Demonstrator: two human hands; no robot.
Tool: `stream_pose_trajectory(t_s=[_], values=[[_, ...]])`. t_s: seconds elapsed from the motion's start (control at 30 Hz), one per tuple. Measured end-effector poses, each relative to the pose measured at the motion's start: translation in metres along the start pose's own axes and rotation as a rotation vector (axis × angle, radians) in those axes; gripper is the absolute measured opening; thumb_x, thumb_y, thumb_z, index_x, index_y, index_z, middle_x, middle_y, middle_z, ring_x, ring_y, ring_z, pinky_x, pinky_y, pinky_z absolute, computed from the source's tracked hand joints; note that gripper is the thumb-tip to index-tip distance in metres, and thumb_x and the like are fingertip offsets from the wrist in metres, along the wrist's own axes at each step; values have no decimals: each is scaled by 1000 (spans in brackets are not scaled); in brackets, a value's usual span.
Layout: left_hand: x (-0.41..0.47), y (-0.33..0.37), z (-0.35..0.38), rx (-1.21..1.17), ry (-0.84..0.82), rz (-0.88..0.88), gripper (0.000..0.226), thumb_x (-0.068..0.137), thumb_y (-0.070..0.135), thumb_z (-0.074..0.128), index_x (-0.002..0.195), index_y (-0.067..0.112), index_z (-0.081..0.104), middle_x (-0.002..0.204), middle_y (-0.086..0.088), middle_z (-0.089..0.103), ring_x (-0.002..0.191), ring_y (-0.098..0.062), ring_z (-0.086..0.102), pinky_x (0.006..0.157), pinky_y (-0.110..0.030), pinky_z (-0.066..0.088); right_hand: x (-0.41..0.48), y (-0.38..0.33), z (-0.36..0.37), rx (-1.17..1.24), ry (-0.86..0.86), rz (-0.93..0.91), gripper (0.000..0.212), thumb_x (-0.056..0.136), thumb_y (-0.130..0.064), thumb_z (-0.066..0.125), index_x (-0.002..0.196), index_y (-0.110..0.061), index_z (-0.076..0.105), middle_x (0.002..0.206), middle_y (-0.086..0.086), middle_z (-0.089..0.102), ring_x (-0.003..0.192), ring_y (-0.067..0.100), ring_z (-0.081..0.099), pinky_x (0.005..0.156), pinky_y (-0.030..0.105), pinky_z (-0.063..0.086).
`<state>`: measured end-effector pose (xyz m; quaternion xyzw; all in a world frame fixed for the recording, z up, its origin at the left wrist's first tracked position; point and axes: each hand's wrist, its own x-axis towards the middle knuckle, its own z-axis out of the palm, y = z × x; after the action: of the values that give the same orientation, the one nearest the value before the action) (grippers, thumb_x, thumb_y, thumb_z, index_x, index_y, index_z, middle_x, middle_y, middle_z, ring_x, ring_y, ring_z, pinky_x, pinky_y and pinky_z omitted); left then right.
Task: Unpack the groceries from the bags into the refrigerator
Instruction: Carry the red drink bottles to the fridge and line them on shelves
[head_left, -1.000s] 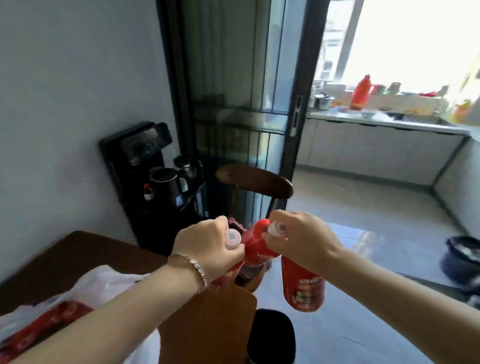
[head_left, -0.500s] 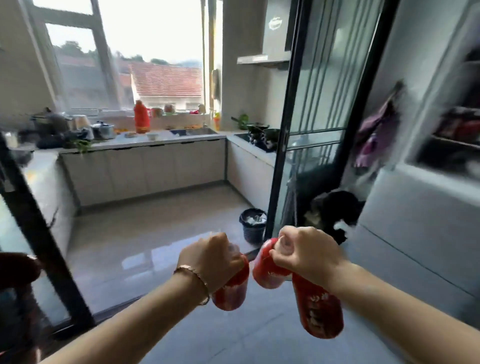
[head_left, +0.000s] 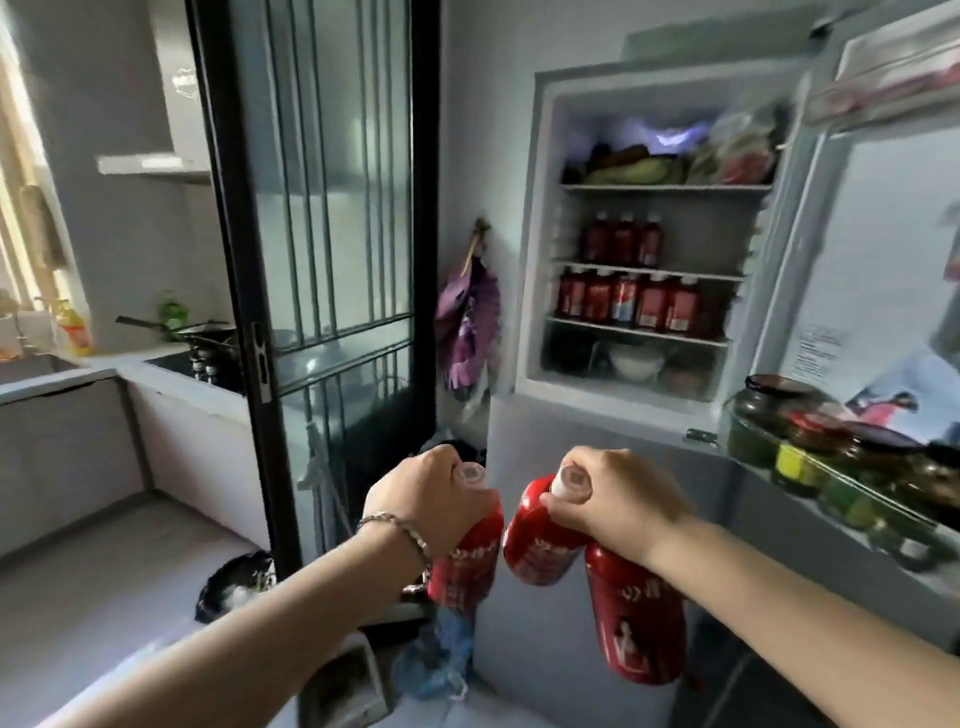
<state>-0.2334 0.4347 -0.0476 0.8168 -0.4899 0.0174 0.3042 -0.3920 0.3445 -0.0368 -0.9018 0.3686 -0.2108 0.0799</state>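
1. Red drink bottles in my grip come to three that I can see. The left bottle (head_left: 467, 566) hangs under my left hand (head_left: 431, 501). Under my right hand (head_left: 618, 501) are the tilted bottle (head_left: 535, 545), leaning leftward, and the low bottle (head_left: 641, 629), hanging down.
2. Inside the open refrigerator (head_left: 536, 260) I count three shelf bottles (head_left: 623, 241) on the second shelf and a lower row (head_left: 626, 299) of five on the shelf beneath. One white bowl (head_left: 635, 361) sits in the bottom space. The top shelf holds bagged produce too blurred to count.
3. Dark-lidded jars (head_left: 769, 415) fill the rack of the refrigerator door (head_left: 883, 234), open at my right. I cannot tell their number.
4. One black-framed sliding door (head_left: 332, 182) stands left of the refrigerator, and a purple bag (head_left: 470, 322) hangs on the wall between them. Beyond the glass, a pale kitchen surface (head_left: 47, 376) carries one dark pan (head_left: 208, 332) and one yellow bottle (head_left: 78, 332). One dark bin (head_left: 236, 582) sits on the floor by the door frame.
5. My left fingers (head_left: 480, 501) are clamped round the left bottle's neck, with its white cap showing above my fist. A bracelet (head_left: 395, 525) circles that wrist. My right fingers (head_left: 563, 512) are curled tight on the other two necks, with one white cap showing. All three bottles hang in the air before the refrigerator's closed lower door, below the open compartment.
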Motion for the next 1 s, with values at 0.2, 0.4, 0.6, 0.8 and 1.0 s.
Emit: stream_pose_trajectory(t_s=[0.2,0.4,0.6,0.8,1.0], values=[[149,30,30,-70,-97,229,32,77,50,60,92,22,57,85,5,62,82,-19,61,67,-26,46,103,46,-19,-17,124,211,20,79,-40,58,75,-21,53,73,-8,59,75,18,58,64,29,41],[286,80,58,-200,-65,424,29,79,45,64,86,18,56,71,9,54,77,-19,58,61,-27,42,206,101,-55,-121,251,305,27,82,-45,58,76,-19,52,70,-7,57,65,12,55,51,20,34],[409,135,102,-391,14,508,28,78,41,70,88,21,53,74,13,52,75,-15,56,68,-29,48,308,174,-88,-114,393,353,23,81,-43,62,84,-21,57,80,-5,62,77,18,61,66,28,46],[534,195,143,-500,130,531,27,78,36,71,92,16,60,75,11,55,72,-11,55,64,-24,48,425,260,-123,-186,476,316,24,79,-44,63,84,-21,58,84,-1,64,82,24,61,66,30,44],[648,247,174,-576,228,512,34,78,34,73,101,11,62,92,0,63,86,-17,58,72,-24,43,533,332,-152,-193,544,343,34,81,-53,61,77,-20,53,79,-6,57,84,22,58,59,27,37]])
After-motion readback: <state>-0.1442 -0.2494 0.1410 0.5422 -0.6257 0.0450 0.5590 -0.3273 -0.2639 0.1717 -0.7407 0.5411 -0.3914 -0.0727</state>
